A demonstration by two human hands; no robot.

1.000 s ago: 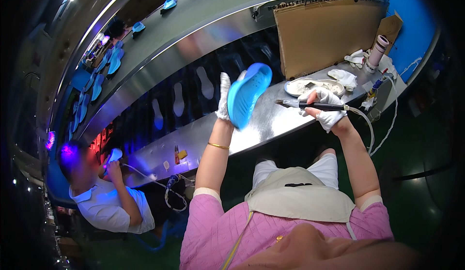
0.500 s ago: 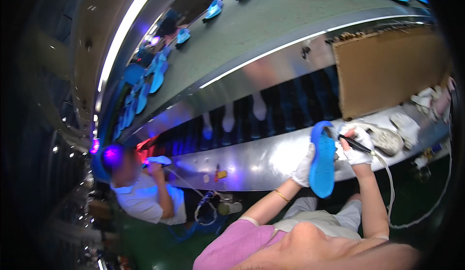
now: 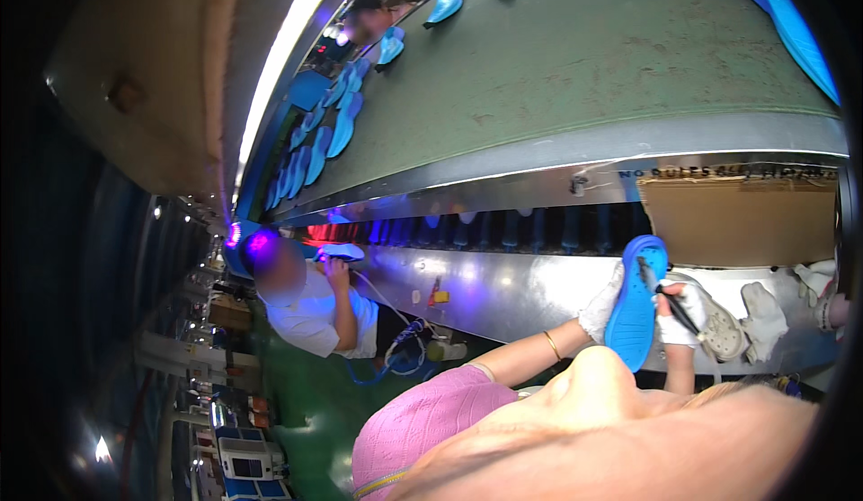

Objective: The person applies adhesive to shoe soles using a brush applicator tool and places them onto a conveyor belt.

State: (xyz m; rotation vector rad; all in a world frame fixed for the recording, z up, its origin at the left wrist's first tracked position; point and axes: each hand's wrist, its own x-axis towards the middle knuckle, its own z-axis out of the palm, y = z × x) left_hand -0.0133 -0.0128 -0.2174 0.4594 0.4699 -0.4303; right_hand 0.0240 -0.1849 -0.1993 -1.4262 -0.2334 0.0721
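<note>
In my gloved left hand (image 3: 602, 307) is a blue shoe sole (image 3: 632, 326), gripped along its left side and held upright above the metal ledge. Fingers wrapped, my right hand (image 3: 681, 312) holds a black pen-shaped tool (image 3: 668, 294) with a pale hose at its rear end. The tool's tip meets the upper part of the sole, or nearly so; its exact contact is too small to tell. White gloves leave some fingertips of my right hand bare. Behind that hand a grey-beige shoe (image 3: 722, 332) rests on the ledge.
A green conveyor belt (image 3: 575, 61) carries blue shoe parts (image 3: 346, 124) beyond the metal ledge (image 3: 512, 299). A cardboard sheet (image 3: 737, 222) stands at the right, near a loose glove (image 3: 764, 321). Further left, another person (image 3: 315, 308) handles a blue shoe part under purple light.
The tool has moved from beside the sole onto its upper face. Both hands and the sole sit slightly further right in view, and the whole view has shifted.
</note>
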